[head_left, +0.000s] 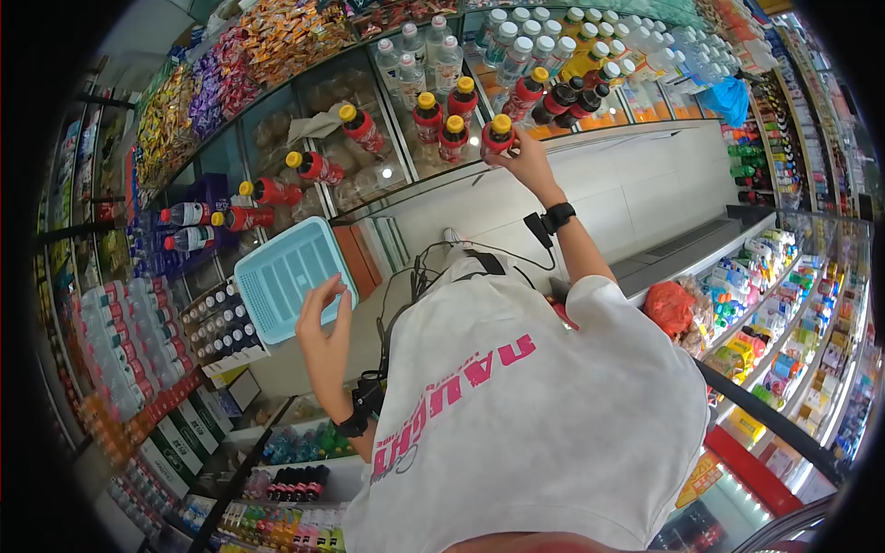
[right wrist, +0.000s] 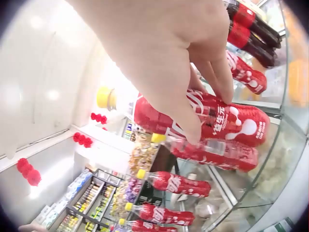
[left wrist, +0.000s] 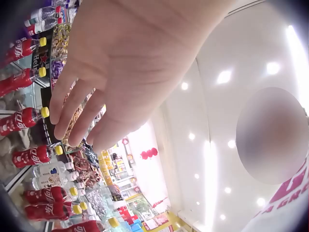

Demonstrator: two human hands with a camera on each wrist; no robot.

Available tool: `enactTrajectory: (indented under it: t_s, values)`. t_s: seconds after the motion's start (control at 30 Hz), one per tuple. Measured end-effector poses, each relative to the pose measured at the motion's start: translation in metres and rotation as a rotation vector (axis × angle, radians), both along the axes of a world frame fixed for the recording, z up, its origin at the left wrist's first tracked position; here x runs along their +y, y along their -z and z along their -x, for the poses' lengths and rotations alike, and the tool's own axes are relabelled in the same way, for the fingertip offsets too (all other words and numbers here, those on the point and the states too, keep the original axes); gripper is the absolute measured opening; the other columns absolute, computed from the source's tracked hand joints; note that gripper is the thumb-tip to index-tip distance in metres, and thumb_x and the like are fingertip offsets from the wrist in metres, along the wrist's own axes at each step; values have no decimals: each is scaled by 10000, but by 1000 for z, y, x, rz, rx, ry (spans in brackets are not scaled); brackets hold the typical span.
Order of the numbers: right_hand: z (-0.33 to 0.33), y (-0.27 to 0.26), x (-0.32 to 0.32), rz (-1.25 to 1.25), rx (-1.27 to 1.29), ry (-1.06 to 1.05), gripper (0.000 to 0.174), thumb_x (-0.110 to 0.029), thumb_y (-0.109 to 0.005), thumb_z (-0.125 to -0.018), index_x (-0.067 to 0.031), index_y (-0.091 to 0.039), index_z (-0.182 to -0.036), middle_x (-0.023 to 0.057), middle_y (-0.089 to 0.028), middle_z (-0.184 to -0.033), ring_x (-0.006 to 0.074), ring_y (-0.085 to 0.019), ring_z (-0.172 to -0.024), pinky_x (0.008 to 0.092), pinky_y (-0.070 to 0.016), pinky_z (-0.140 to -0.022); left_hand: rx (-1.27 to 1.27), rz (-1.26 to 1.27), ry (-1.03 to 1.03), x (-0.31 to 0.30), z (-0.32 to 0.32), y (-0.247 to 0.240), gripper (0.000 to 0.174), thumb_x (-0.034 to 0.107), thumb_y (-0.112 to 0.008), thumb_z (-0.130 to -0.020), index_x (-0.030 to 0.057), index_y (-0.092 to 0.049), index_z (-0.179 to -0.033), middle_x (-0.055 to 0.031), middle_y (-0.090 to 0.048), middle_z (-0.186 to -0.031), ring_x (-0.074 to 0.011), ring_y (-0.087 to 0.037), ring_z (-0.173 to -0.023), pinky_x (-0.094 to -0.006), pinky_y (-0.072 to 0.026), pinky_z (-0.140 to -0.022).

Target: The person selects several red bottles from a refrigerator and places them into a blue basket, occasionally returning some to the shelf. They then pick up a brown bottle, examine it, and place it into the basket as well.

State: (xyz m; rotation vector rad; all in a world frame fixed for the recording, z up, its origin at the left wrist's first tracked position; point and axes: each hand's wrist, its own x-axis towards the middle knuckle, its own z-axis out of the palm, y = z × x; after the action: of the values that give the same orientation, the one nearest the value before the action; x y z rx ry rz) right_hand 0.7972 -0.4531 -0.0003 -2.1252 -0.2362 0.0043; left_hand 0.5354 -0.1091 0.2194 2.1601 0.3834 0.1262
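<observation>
The right hand (head_left: 527, 168) grips a red-labelled bottle with a yellow cap (head_left: 498, 136) at the front edge of the glass counter. In the right wrist view the thumb and fingers of the right hand (right wrist: 169, 63) lie round that upright bottle (right wrist: 231, 121), close beside another red bottle (right wrist: 212, 153). The left hand (head_left: 324, 318) holds nothing, fingers loosely bent, over the near right edge of a light blue basket (head_left: 267, 318). The left wrist view shows the left hand (left wrist: 120, 63) with its palm bare and fingers extended.
Several more yellow-capped red bottles (head_left: 364, 129) stand along the glass counter (head_left: 406, 170). Clear bottles (head_left: 447, 63) and dark cola bottles (head_left: 556, 100) are behind and beside them. Boxed dark bottles (head_left: 221, 323) stand left of the basket. Stocked shelves (head_left: 774, 323) line the right.
</observation>
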Motion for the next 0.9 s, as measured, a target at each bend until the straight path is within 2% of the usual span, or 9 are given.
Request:
enactTrajectory:
  t_s: [0.1, 0.13, 0.27, 0.53, 0.67, 0.83, 0.9]
  values:
    - [-16, 30, 5, -69, 33, 68, 700, -202, -922, -740, -27, -596, -1335, 97, -761, -1006, 175, -714, -863, 298, -560, -741, 32, -18, -35, -2, 1, 3, 246, 48, -672, -957, -4, -697, -1197, -122, -702, -1007, -223, -673, -978, -361, -527, -941]
    - [-20, 42, 10, -160, 22, 110, 701, -209, -927, -738, -19, -597, -1326, 100, -754, -1034, 159, -704, -866, 297, -554, -741, 47, -21, -44, -2, 2, 4, 244, 49, -671, -959, -4, -696, -1196, -123, -701, -1009, -224, -673, -977, -361, -527, -941]
    - [-29, 67, 19, -193, 9, 145, 704, -212, -930, -740, -12, -591, -1324, 118, -743, -1097, 172, -699, -880, 312, -555, -747, 78, 3, -103, -5, 6, 10, 246, 62, -665, -970, -7, -694, -1204, -125, -701, -1021, -226, -673, -976, -363, -528, -940]
    - [-39, 58, 30, -102, 47, 64, 680, -251, -945, -722, -2, -583, -1242, 141, -725, -1088, 236, -717, -949, 346, -557, -814, 122, 17, -144, -2, 17, 16, 254, 79, -651, -988, -10, -687, -1223, -137, -704, -1035, -235, -680, -975, -363, -530, -945]
    - [-40, 70, 24, -95, 38, 94, 745, -276, -949, -708, 2, -554, -1276, 153, -716, -1117, 242, -716, -966, 356, -556, -827, 119, 13, -157, 6, 28, 20, 245, 91, -659, -996, -9, -692, -1217, -113, -711, -1026, -202, -701, -1007, -347, -531, -926]
    - [-39, 81, 23, -154, -41, 87, 816, -290, -942, -714, 10, -499, -1330, 169, -704, -1168, 259, -707, -1014, 365, -555, -862, 115, 29, -155, 21, 56, 20, 264, 85, -658, -987, -16, -678, -1230, -147, -703, -1029, -240, -683, -974, -371, -532, -943]
    - [-38, 78, 27, -114, -4, 107, 842, -293, -942, -712, 13, -481, -1347, 182, -687, -1218, 266, -693, -1084, 373, -545, -907, 115, 31, -165, 30, 68, 23, 266, 86, -661, -986, -16, -675, -1231, -148, -702, -1028, -241, -684, -971, -370, -534, -940]
